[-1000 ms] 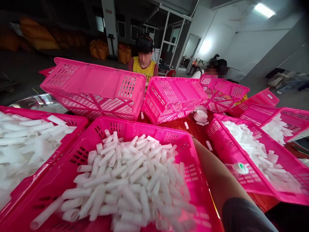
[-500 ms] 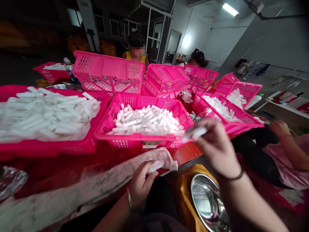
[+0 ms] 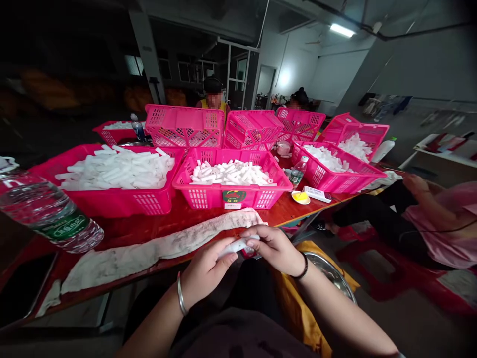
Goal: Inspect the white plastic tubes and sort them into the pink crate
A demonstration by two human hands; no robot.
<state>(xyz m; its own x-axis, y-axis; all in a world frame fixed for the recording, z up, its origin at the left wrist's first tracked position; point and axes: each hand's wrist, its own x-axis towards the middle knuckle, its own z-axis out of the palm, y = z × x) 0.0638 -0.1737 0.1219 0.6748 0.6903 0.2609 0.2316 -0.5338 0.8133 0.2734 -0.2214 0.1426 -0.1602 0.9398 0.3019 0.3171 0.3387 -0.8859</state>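
My left hand [image 3: 204,271] and my right hand [image 3: 274,248] meet over my lap, just below the table's near edge, and both pinch one short white plastic tube [image 3: 237,245] between their fingertips. A silver bangle circles my left wrist and a dark band my right. Straight ahead on the red table [image 3: 130,231] stands a pink basket [image 3: 231,196] filled with several of the same white tubes [image 3: 231,174]. A dirty white cloth [image 3: 156,248] lies along the table edge in front of my hands.
A second pink basket of tubes [image 3: 115,191] stands to the left, more baskets [image 3: 331,171] to the right and behind. A water bottle [image 3: 48,214] lies at the left. A steel bowl [image 3: 331,276] sits by my right knee. People sit opposite and at the right.
My right hand has carried a white tube from beside the basket down to my left hand, which has left the cloth. The view has pulled back from the basket and lowered.
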